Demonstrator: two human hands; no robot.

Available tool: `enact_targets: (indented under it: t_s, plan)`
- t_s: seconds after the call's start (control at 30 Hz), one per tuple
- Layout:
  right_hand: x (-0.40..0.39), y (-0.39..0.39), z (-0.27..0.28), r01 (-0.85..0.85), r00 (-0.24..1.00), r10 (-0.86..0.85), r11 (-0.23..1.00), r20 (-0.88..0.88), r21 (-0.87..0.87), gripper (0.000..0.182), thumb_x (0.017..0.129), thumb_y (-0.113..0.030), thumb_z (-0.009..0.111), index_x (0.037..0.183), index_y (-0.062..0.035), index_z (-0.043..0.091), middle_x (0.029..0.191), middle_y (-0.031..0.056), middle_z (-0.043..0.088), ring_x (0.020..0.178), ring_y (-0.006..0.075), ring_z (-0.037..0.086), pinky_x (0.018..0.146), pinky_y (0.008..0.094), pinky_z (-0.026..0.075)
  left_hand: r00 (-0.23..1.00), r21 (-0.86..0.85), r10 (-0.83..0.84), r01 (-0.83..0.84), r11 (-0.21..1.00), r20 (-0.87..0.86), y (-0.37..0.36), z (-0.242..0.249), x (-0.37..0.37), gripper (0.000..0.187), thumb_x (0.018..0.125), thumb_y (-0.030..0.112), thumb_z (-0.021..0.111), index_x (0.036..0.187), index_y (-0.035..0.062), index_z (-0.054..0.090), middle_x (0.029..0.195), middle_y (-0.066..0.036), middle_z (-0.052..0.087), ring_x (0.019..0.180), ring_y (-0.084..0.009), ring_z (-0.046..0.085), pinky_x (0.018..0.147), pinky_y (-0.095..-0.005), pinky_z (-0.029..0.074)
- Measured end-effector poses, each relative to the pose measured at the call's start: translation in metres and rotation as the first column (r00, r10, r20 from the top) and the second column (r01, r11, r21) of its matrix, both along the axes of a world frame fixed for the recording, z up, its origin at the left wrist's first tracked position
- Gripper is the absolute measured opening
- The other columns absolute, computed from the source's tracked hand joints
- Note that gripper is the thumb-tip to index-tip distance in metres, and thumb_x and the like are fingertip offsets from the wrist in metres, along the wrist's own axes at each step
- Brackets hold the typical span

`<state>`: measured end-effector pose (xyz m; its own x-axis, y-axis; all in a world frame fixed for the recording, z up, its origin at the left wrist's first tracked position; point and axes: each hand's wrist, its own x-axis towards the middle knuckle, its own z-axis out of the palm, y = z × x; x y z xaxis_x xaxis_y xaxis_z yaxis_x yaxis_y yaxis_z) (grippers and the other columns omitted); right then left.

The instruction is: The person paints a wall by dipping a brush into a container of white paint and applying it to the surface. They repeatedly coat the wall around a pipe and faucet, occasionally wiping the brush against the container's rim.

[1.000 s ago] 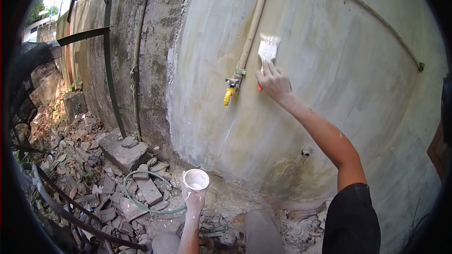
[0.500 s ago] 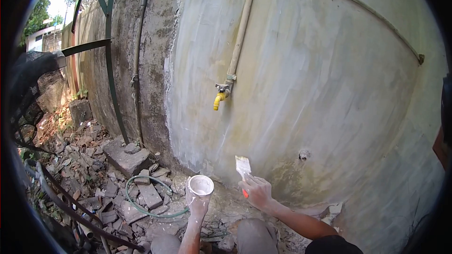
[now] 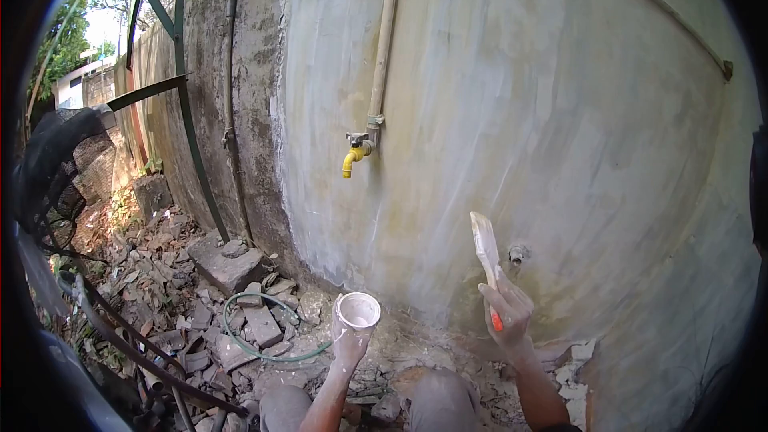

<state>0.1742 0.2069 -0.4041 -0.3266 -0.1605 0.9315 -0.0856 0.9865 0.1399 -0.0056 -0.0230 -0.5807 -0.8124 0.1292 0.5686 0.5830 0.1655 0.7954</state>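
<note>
At the left of the frame, dark netting (image 3: 62,162) hangs over the rubble (image 3: 178,250), and right of it, in the lower left, a green hose (image 3: 280,359) curls over broken pieces. Low and just left of centre, our left hand (image 3: 349,346) is clamped on the cup (image 3: 359,326), which is upright with its mouth toward us and pale stuff inside; it has hardly moved. The yellow tap (image 3: 352,160) is above it and now sits further left in our view, since we are looking more to the right. Right of centre, the brush (image 3: 485,246) has left the low middle part of the wall (image 3: 592,124) and points upward, turned nearly edge-on, beside the pipe stub (image 3: 519,254). Our right hand (image 3: 510,312), below the bristles, is closed around its handle, the orange end showing by the palm. We cannot tell whether the bristles touch the wall. We judge that this shift marks a pause between strokes, with both brush and cup ready to use and the brush well apart from the cup.
</note>
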Motion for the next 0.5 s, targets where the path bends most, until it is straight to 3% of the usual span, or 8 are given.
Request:
enact_targets:
  t_s: [0.1,0.17,0.2,0.27,0.3,0.4,0.43,0.5]
  plan:
    - [0.005,0.036,0.058,0.095,0.994,-0.085,0.985,-0.072,0.145,0.033,0.076,0.004,0.073,0.106,-0.0101,0.075,0.108,0.0203,0.073,0.074,0.0298,0.069,0.060,0.0360,0.051,1.000,-0.001,-0.001,0.001,1.000,-0.019,0.006,-0.006,0.000,0.083,0.075,0.021,0.088,0.140,-0.0061,0.043,0.133,-0.025,0.056,0.121,-0.0379,0.058,0.104,-0.0435,0.045]
    - [0.000,0.061,0.125,0.142,0.978,-0.092,0.950,-0.185,0.277,0.043,0.076,0.006,0.070,0.116,-0.0102,0.074,0.113,0.0198,0.072,0.075,0.0289,0.069,0.063,0.0354,0.052,0.999,-0.046,-0.033,0.031,0.998,-0.037,0.011,-0.016,-0.003,0.083,0.076,0.021,0.088,0.141,-0.0056,0.043,0.133,-0.025,0.056,0.121,-0.0375,0.058,0.104,-0.0435,0.045]
    - [-0.005,0.074,0.160,0.227,0.956,-0.161,0.935,-0.244,0.271,0.046,0.078,0.006,0.069,0.120,-0.0103,0.073,0.116,0.0187,0.072,0.081,0.0301,0.071,0.068,0.0364,0.055,0.998,-0.029,-0.007,0.005,1.000,-0.055,0.014,-0.016,-0.003,0.081,0.077,0.021,0.088,0.140,-0.0054,0.044,0.132,-0.024,0.057,0.120,-0.0368,0.058,0.104,-0.0432,0.045]
    - [-0.020,0.090,0.246,0.279,0.907,-0.128,0.895,-0.400,0.347,0.044,0.083,0.003,0.069,0.124,-0.0107,0.071,0.117,0.0161,0.072,0.094,0.0328,0.072,0.077,0.0373,0.057,0.998,0.024,-0.034,0.035,0.999,-0.060,0.017,-0.023,-0.007,0.077,0.080,0.020,0.086,0.140,-0.0055,0.045,0.132,-0.022,0.058,0.119,-0.0351,0.059,0.104,-0.0423,0.045]
    - [-0.027,0.103,0.284,0.327,0.884,-0.133,0.862,-0.448,0.389,0.044,0.085,0.000,0.069,0.128,-0.0121,0.068,0.115,0.0133,0.073,0.095,0.0309,0.072,0.077,0.0359,0.056,0.997,0.005,-0.047,0.048,0.999,-0.062,0.017,-0.022,-0.008,0.077,0.080,0.020,0.086,0.140,-0.0055,0.045,0.132,-0.022,0.058,0.119,-0.0351,0.059,0.104,-0.0423,0.045]
    - [-0.040,0.132,0.368,0.547,0.818,-0.420,0.780,-0.393,0.304,0.030,0.089,-0.010,0.066,0.119,-0.0107,0.068,0.113,0.0078,0.073,0.100,0.0268,0.071,0.078,0.0362,0.057,0.995,-0.045,-0.065,0.062,0.997,-0.076,0.018,-0.033,-0.016,0.067,0.081,0.017,0.084,0.135,-0.0070,0.051,0.132,-0.025,0.057,0.119,-0.0371,0.058,0.103,-0.0434,0.044]
    - [-0.048,0.143,0.383,0.554,0.815,-0.432,0.776,-0.387,0.300,0.030,0.089,-0.010,0.066,0.119,-0.0107,0.068,0.113,0.0078,0.073,0.100,0.0268,0.071,0.078,0.0362,0.057,0.994,-0.052,-0.077,0.073,0.996,-0.072,0.018,-0.037,-0.017,0.067,0.081,0.017,0.084,0.135,-0.0070,0.051,0.132,-0.025,0.057,0.119,-0.0371,0.058,0.103,-0.0434,0.044]
    - [-0.058,0.153,0.394,0.570,0.811,-0.406,0.710,-0.422,0.413,0.036,0.086,-0.031,0.068,0.115,-0.0100,0.071,0.105,0.0144,0.075,0.093,0.0239,0.074,0.084,0.0426,0.057,0.989,-0.073,0.027,-0.038,0.997,-0.142,0.020,-0.043,-0.018,0.063,0.083,0.018,0.082,0.132,-0.0076,0.053,0.132,-0.027,0.056,0.119,-0.0402,0.056,0.105,-0.0452,0.042]
